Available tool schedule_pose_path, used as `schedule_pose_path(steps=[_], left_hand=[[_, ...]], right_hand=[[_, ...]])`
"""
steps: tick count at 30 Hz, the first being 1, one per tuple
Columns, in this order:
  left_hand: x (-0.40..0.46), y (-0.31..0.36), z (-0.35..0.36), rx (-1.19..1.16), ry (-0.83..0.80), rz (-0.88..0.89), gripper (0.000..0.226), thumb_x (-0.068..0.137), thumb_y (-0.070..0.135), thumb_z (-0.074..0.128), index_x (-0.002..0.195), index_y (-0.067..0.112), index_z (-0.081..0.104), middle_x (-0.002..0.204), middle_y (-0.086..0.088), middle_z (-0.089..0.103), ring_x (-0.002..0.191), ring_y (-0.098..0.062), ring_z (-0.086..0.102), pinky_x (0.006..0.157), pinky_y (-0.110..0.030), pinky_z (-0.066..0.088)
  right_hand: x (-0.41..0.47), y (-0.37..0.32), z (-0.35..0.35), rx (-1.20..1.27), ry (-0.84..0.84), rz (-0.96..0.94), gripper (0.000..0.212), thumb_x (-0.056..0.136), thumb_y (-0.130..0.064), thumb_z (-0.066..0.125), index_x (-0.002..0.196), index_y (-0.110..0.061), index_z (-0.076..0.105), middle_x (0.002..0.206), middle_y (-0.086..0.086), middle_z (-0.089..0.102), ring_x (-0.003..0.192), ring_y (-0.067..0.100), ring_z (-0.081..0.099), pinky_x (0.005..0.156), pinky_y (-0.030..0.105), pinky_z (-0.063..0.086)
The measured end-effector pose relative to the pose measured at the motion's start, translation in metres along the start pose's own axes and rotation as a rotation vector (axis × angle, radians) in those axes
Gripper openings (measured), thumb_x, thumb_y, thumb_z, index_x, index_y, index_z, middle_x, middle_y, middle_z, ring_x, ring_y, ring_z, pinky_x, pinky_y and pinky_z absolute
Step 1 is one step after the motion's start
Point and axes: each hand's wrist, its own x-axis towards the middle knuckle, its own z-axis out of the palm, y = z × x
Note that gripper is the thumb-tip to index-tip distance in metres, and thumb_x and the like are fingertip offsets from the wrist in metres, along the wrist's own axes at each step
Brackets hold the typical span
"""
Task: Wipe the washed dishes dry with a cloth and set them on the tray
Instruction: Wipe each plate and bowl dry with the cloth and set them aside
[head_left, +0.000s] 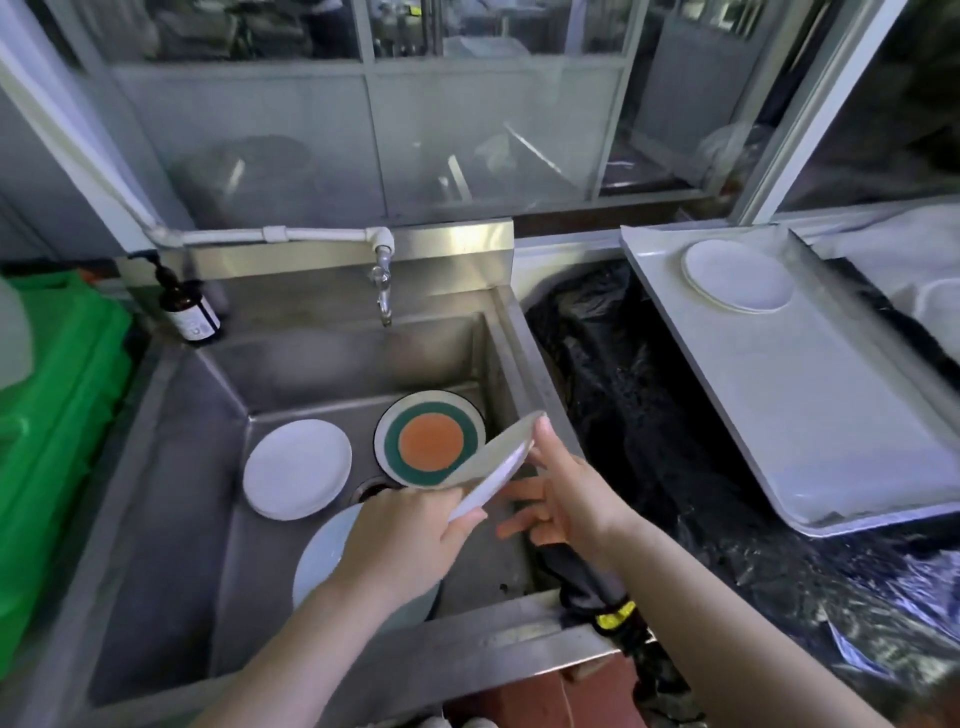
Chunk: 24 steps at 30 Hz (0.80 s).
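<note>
Over a steel sink (156, 467), the left hand (400, 545) grips the lower edge of a tilted white plate (498, 467); the right hand (566, 499), fingers spread, touches its rim from the right. The tray (831, 415), far right, holds stacked plates (737, 275).

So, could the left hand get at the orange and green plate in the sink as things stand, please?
Probably not yet. The left hand is gripping the tilted white plate, which overlaps the near right edge of the orange and green plate. Nothing else covers it in the sink.
</note>
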Motion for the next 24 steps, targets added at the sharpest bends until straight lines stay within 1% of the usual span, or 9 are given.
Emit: schedule_pose_path(steps=[2, 4, 5, 8, 11, 13, 16, 21, 24], left_hand=[[0.002, 0.005, -0.003, 0.14, 0.076, 0.196, 0.01, 0.078, 0.036, 0.066, 0.071, 0.029, 0.065, 0.055, 0.005, 0.062, 0.042, -0.024, 0.057, 0.034, -0.024, 0.031], [0.007, 0.005, -0.001, 0.195, 0.123, 0.297, 0.023, 0.074, 0.037, 0.062, 0.09, 0.026, 0.076, 0.064, 0.009, 0.069, 0.043, -0.016, 0.062, 0.032, -0.018, 0.034], [0.011, 0.002, 0.001, 0.201, 0.125, 0.31, 0.026, 0.072, 0.033, 0.066, 0.094, 0.025, 0.076, 0.071, 0.008, 0.072, 0.047, -0.014, 0.064, 0.034, -0.017, 0.037], [0.022, -0.005, 0.014, 0.198, 0.17, 0.358, 0.035, 0.07, 0.018, 0.075, 0.104, 0.023, 0.075, 0.096, 0.0, 0.076, 0.072, -0.012, 0.072, 0.049, -0.023, 0.053], [0.034, -0.004, 0.018, 0.124, 0.252, 0.395, 0.033, 0.081, 0.014, 0.052, 0.102, 0.019, 0.076, 0.103, -0.002, 0.075, 0.091, -0.014, 0.072, 0.076, -0.025, 0.056], [0.043, -0.001, 0.021, 0.077, 0.281, 0.422, 0.033, 0.082, 0.012, 0.048, 0.099, 0.015, 0.077, 0.104, -0.003, 0.074, 0.097, -0.017, 0.07, 0.084, -0.028, 0.054], [0.06, 0.005, 0.025, 0.061, 0.285, 0.456, 0.035, 0.081, 0.008, 0.047, 0.1, 0.013, 0.077, 0.106, -0.002, 0.073, 0.102, -0.019, 0.069, 0.093, -0.028, 0.049], [0.11, 0.028, 0.029, 0.092, 0.271, 0.456, 0.048, 0.076, -0.002, 0.036, 0.102, 0.006, 0.075, 0.107, -0.009, 0.072, 0.097, -0.024, 0.07, 0.078, -0.038, 0.058], [0.142, 0.055, 0.035, 0.173, 0.279, 0.529, 0.048, 0.077, -0.003, 0.035, 0.103, 0.006, 0.075, 0.108, -0.009, 0.072, 0.097, -0.024, 0.07, 0.071, -0.037, 0.061]], right_hand=[[0.003, -0.006, 0.004, 0.079, 0.037, 0.043, 0.054, 0.091, -0.063, 0.042, 0.109, -0.017, 0.063, 0.088, 0.006, 0.075, 0.072, 0.024, 0.073, 0.044, 0.016, 0.042], [0.004, -0.008, 0.006, 0.176, 0.117, 0.038, 0.025, 0.095, -0.029, 0.045, 0.106, -0.01, 0.058, 0.075, 0.006, 0.074, 0.063, 0.023, 0.072, 0.046, 0.019, 0.046], [0.004, -0.007, 0.005, 0.222, 0.156, 0.013, 0.019, 0.093, -0.018, 0.044, 0.104, -0.009, 0.057, 0.071, 0.005, 0.073, 0.06, 0.022, 0.071, 0.048, 0.021, 0.048], [0.0, -0.006, -0.003, 0.398, 0.203, -0.101, 0.021, 0.089, -0.003, 0.041, 0.101, -0.006, 0.058, 0.067, 0.006, 0.07, 0.057, 0.02, 0.068, 0.046, 0.025, 0.05], [-0.007, -0.005, -0.019, 0.488, 0.274, -0.216, 0.023, 0.087, 0.003, 0.041, 0.102, 0.0, 0.058, 0.068, 0.009, 0.068, 0.058, 0.024, 0.066, 0.046, 0.03, 0.051], [-0.012, -0.006, -0.033, 0.523, 0.306, -0.272, 0.022, 0.087, 0.005, 0.04, 0.099, 0.001, 0.058, 0.071, 0.011, 0.066, 0.063, 0.027, 0.065, 0.052, 0.036, 0.055], [-0.021, -0.01, -0.055, 0.573, 0.261, -0.327, 0.026, 0.087, 0.008, 0.039, 0.103, 0.0, 0.058, 0.083, 0.014, 0.068, 0.072, 0.028, 0.067, 0.054, 0.037, 0.056], [-0.03, -0.01, -0.108, 0.667, 0.216, -0.381, 0.031, 0.085, 0.008, 0.045, 0.112, 0.001, 0.058, 0.093, 0.013, 0.073, 0.082, 0.03, 0.071, 0.062, 0.04, 0.057], [-0.033, -0.015, -0.154, 0.579, 0.264, -0.335, 0.021, 0.087, 0.003, 0.052, 0.106, -0.004, 0.06, 0.084, 0.011, 0.074, 0.074, 0.028, 0.072, 0.058, 0.034, 0.057]])
